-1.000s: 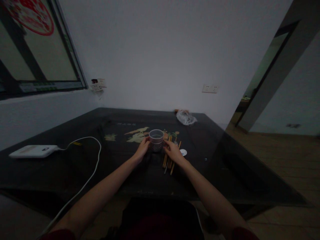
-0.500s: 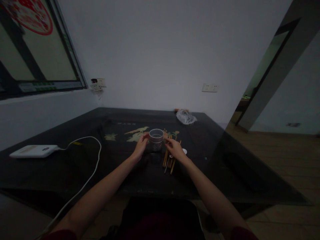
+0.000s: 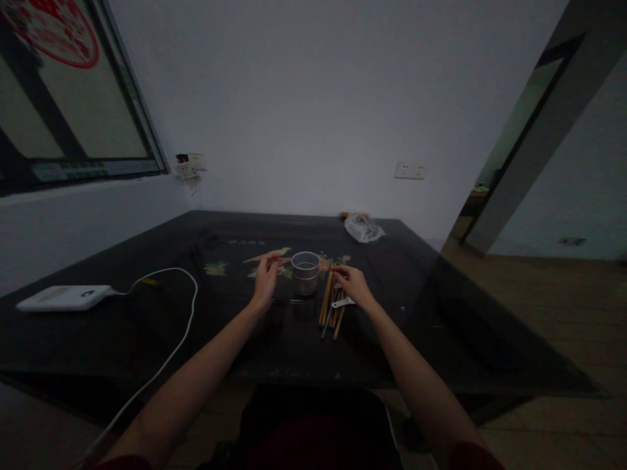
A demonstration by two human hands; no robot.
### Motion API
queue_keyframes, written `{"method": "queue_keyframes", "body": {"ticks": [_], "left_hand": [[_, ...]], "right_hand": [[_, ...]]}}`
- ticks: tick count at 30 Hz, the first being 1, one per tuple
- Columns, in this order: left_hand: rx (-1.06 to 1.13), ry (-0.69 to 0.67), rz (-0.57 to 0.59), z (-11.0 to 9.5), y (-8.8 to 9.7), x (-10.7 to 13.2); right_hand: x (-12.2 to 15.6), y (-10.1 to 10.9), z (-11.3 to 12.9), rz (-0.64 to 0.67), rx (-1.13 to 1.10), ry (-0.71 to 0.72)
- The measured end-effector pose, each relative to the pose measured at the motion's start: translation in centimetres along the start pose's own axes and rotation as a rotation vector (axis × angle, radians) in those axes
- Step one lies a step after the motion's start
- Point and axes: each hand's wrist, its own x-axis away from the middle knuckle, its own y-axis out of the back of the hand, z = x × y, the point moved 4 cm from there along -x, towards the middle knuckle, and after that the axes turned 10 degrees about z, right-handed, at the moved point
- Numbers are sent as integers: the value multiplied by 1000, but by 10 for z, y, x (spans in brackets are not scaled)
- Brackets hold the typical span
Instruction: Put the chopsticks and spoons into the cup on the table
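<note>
A metal cup [image 3: 305,282] with a perforated lower part stands upright on the dark table. To its left, and apart from it, my left hand [image 3: 266,281] is open with loosely curved fingers and nothing in it. My right hand [image 3: 353,284] hovers right of the cup, open, fingers bent, its fingertips by the upper ends of several wooden chopsticks [image 3: 324,307]. Lying among the chopsticks is a white-handled utensil [image 3: 342,302], partly under my right hand. A thin grey stick [image 3: 326,324] lies there too.
A white power bank [image 3: 63,297] with a white cable [image 3: 194,294] lies on the left of the table [image 3: 235,356]. Against the wall at the back is a crumpled clear plastic bag [image 3: 363,228]. A dark flat object [image 3: 473,329] rests on the right.
Both hands have let go of the cup. My left hand has moved left and my right hand right, with the cup left standing. More of the white-handled utensil now shows.
</note>
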Motion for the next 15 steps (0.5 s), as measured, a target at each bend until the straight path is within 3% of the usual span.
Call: {"method": "queue_keyframes", "body": {"ticks": [4, 9, 12, 15], "left_hand": [[-32, -148, -12, -22, 3, 4], [-149, -270, 88, -44, -7, 26], [-372, -379, 246, -49, -23, 45], [-637, -464, 486, -45, -44, 63]], "right_hand": [[0, 5, 0, 3, 9, -27], [-1, 6, -4, 20, 57, -103], [-2, 6, -9, 32, 106, -174], [-2, 6, -14, 38, 152, -241]]}}
